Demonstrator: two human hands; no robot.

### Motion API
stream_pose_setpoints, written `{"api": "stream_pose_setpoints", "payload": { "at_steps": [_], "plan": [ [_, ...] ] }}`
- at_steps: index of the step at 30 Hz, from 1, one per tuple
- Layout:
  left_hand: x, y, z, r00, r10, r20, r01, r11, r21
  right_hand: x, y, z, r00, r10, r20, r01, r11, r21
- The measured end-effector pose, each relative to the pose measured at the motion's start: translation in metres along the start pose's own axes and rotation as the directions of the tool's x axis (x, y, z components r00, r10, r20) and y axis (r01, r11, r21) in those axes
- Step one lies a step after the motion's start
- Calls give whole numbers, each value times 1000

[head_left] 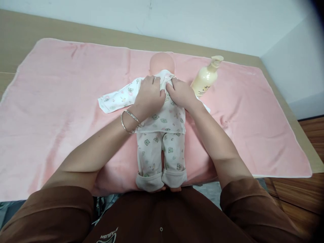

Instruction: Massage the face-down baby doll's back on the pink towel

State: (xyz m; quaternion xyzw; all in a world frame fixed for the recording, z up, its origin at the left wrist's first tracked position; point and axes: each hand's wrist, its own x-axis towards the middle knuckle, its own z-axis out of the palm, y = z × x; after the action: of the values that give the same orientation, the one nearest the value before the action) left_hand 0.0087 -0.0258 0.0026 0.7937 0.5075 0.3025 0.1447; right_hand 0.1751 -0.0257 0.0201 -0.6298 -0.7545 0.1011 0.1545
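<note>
A baby doll (162, 62) lies on a pink blanket, its head away from me and its feet at the near edge. It wears a white patterned baby shirt (167, 116) and matching pants (149, 152) with rolled cuffs. Near the collar, my left hand (150, 96) is closed on the shirt's cloth, with its fingers curled. Close beside it, my right hand (182, 92) pinches the same shirt at the upper chest. One sleeve stretches flat to the left; the other is mostly hidden beneath my right forearm. The doll's face is covered or out of sight.
The pink blanket (63, 111) spreads over a wooden table (76, 32) that meets a white wall. A pale yellow pump bottle (206, 77) leans or lies right of the doll, close to my right hand. Wooden flooring (296, 192) shows at the lower right.
</note>
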Motion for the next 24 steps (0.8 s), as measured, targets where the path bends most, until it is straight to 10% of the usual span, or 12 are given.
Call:
{"api": "stream_pose_setpoints", "payload": {
  "at_steps": [8, 16, 24],
  "plan": [
    [19, -16, -3, 978, -204, 43, 203, 979, 18, -26, -33, 7, 986, -156, -51, 154, 987, -54],
    [-3, 5, 2, 1000, 5, 6, -5, 1000, 7, 4, -7, 5, 999, 20, -39, -18, 999, 45],
    [21, -16, -11, 974, -208, 90, 205, 978, 33, -25, -36, 22, 990, -121, -69, 116, 990, -78]
  ]
}}
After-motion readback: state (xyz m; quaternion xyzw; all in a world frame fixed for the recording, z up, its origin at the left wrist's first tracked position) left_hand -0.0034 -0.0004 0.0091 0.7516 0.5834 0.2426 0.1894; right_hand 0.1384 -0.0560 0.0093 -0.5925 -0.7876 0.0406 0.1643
